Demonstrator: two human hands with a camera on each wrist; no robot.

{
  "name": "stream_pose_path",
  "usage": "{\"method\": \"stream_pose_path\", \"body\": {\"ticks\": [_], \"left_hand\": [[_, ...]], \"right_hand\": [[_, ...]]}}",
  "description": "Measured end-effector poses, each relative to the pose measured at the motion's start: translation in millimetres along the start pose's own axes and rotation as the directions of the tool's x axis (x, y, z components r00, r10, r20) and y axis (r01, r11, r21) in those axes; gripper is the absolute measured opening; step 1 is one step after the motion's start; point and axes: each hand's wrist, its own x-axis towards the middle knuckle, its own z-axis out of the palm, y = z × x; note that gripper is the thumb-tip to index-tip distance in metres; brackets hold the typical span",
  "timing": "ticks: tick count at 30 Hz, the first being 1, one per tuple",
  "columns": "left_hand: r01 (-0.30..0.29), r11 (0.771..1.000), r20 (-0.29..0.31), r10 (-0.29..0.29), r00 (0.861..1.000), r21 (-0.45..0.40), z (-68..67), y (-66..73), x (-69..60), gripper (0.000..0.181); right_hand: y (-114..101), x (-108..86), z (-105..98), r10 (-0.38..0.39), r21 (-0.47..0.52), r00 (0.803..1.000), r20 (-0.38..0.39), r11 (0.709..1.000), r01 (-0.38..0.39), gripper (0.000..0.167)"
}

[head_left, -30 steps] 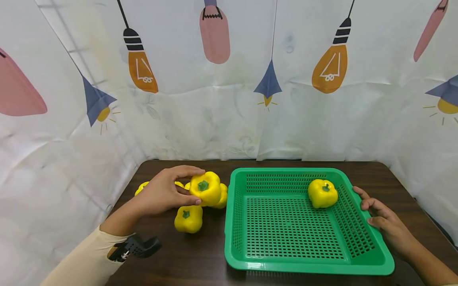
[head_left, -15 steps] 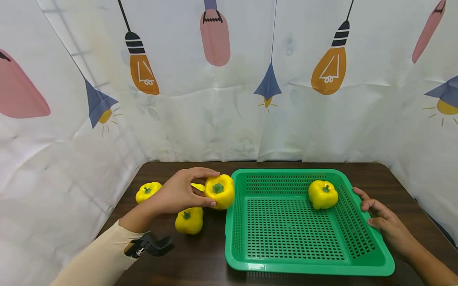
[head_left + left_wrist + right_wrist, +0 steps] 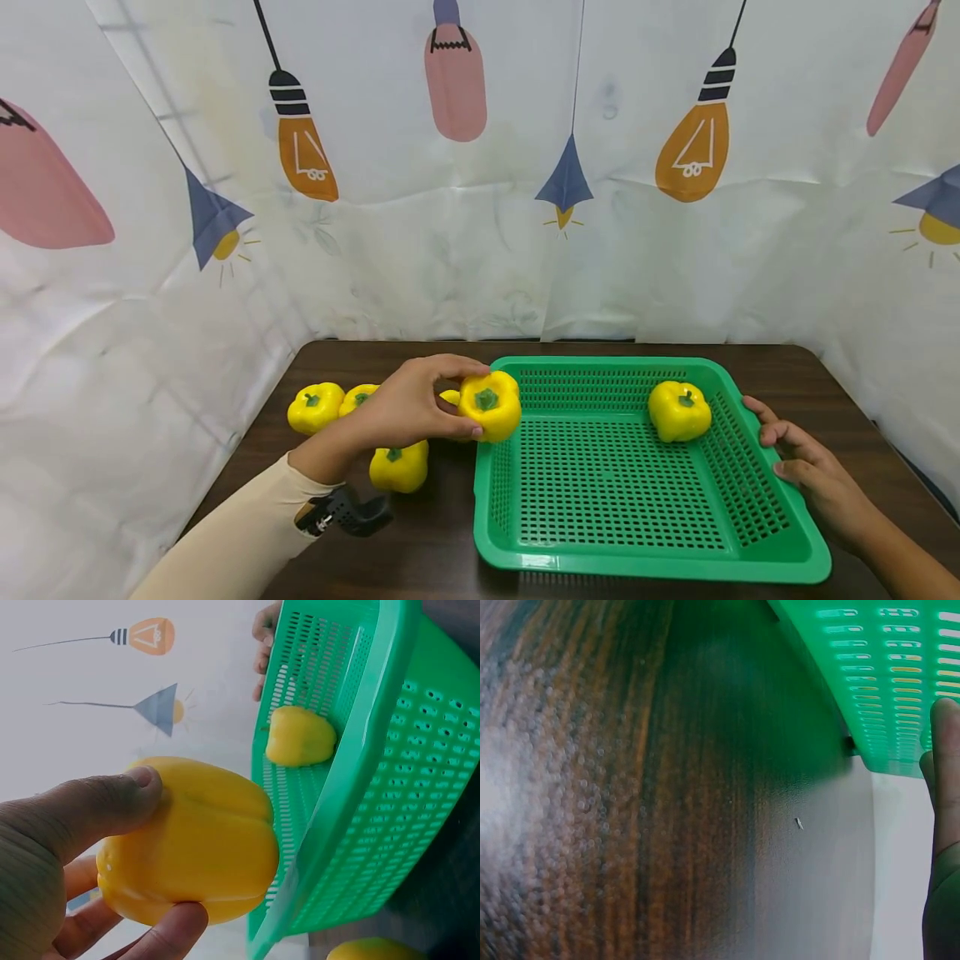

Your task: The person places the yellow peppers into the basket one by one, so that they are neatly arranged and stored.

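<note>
My left hand (image 3: 408, 404) grips a yellow bell pepper (image 3: 492, 407) between thumb and fingers, green stem facing the head camera. That pepper is held at the left rim of a green plastic basket (image 3: 491, 533), overlapping it in the head view. In the left wrist view the held pepper (image 3: 195, 840) stands beside the rim, thumb on one side and fingertips on the other. Inside the basket, toward its right wall, lies one yellow bell pepper (image 3: 679, 412). My right hand (image 3: 813, 475) holds the basket's right rim; the right wrist view shows a finger against the perforated wall (image 3: 885, 690).
Left of the basket several yellow bell peppers lie on the dark wooden table (image 3: 450, 550), among them one near the front (image 3: 400, 468) and one at the far left (image 3: 315, 407). My left forearm partly hides this group. A printed white curtain (image 3: 450, 267) hangs behind the table.
My left hand has carried the held pepper rightward, from above the loose peppers to the basket's left rim. More loose peppers show behind the arm. The right hand and basket stay put.
</note>
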Motion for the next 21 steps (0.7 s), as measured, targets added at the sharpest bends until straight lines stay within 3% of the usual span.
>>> {"method": "stream_pose_path", "body": {"ticks": [5,12,21], "left_hand": [[0.012,1.000,0.015,-0.013,1.000,0.018,7.8,2.8,7.0,0.068],[-0.004,1.000,0.030,0.003,1.000,0.008,20.6,3.2,18.1,0.067],[-0.013,1.000,0.038,0.012,0.999,0.023,32.2,6.9,29.6,0.067]], "right_hand": [[-1.0,-0.4,0.0,0.004,0.018,1.000,0.014,1.000,-0.004,0.035],[-1.4,-0.2,1.1,-0.012,-0.059,1.000,-0.002,0.998,0.012,0.031],[-0.6,-1.2,0.0,0.003,-0.029,1.000,-0.005,1.000,-0.004,0.033]]}}
